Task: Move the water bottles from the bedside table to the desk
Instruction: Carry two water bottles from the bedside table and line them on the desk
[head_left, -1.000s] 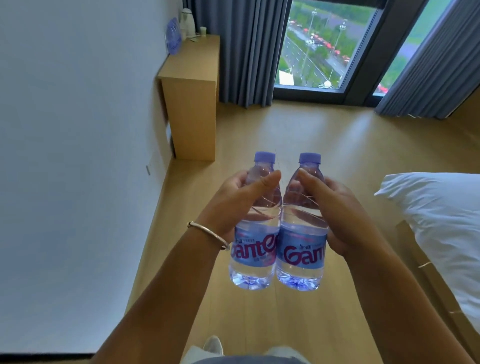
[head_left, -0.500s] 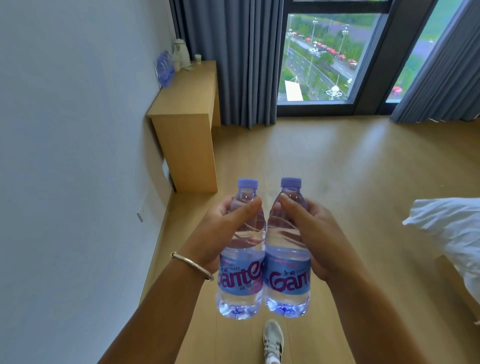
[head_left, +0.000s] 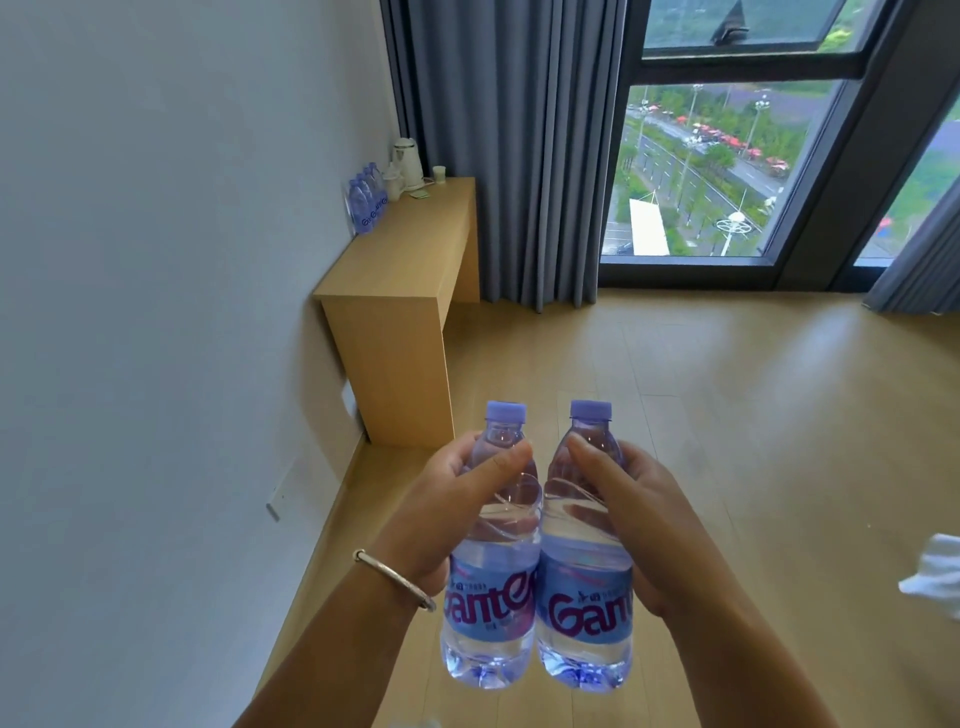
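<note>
Each grip still clasps a bottle: left hand (head_left: 447, 512), right hand (head_left: 641, 519); desk (head_left: 410, 260) nearer.

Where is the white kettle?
In the head view, the white kettle stands at the desk's far end, upper left, by the curtain, behind the row of bottles.

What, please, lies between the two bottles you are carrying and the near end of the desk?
In the head view, only bare wooden floor lies between the held bottles and the desk.

Open floor (head_left: 675, 415) leads to the desk (head_left: 410, 260), whose far end holds bottles (head_left: 366, 200) and a kettle (head_left: 407, 162).
</note>
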